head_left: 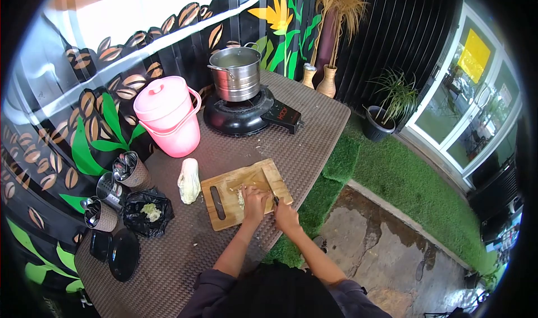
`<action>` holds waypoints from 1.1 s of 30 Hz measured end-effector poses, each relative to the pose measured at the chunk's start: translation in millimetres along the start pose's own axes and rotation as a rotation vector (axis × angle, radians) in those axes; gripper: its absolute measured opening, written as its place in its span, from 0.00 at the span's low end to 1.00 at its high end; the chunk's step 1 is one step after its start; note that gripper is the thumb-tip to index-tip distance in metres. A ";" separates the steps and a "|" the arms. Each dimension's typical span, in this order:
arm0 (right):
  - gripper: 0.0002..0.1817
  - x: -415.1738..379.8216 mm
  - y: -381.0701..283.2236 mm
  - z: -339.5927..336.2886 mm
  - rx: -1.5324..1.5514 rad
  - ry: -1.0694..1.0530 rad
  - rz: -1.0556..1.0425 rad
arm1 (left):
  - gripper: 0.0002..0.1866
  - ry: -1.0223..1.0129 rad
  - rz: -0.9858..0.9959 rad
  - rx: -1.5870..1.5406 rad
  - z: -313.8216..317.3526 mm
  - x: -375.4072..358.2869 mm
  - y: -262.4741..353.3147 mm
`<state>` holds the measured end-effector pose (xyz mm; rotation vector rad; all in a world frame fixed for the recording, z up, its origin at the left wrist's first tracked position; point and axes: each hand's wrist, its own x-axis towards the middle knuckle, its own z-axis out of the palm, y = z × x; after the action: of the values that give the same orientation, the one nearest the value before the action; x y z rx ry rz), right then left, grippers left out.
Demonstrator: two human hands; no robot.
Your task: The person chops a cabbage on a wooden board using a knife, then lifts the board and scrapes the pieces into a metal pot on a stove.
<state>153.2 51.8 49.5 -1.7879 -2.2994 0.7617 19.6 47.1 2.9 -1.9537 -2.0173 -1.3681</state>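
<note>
Chopped veg point(241, 196) is pinned on the cutting board point(263, 173) by the left hand point(254, 201), grip pressed down on it. A knife point(276, 200) is clasped in the right hand point(286, 217), grip tight round the handle, blade just beside the veg. Cabbage point(189, 180) is laid left of the board on the table point(314, 133); pink bucket point(168, 119), pot point(237, 71) on stove point(241, 115) behind. Black bag point(147, 210) & cutlery holders point(130, 170) are parked far left, well apart.

left hand point(253, 201): fingers curled, pressing down | right hand point(286, 216): closed grip
</note>
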 end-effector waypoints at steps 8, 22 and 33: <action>0.18 -7.2 0.4 4.5 0.032 0.004 -0.025 | 0.05 -0.160 -0.057 -0.008 -6.0 8.7 -0.6; 0.18 -3.4 -6.0 7.3 0.000 -0.022 0.038 | 0.10 -0.220 -0.239 -0.111 2.9 24.4 -12.4; 0.18 -7.4 -6.9 -3.4 0.044 -0.045 -0.002 | 0.09 -0.147 -0.052 -0.090 -8.5 13.2 4.8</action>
<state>150.7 44.7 57.0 -1.7674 -2.2927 0.8538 16.0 52.0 18.1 -2.1128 -2.1181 -1.3882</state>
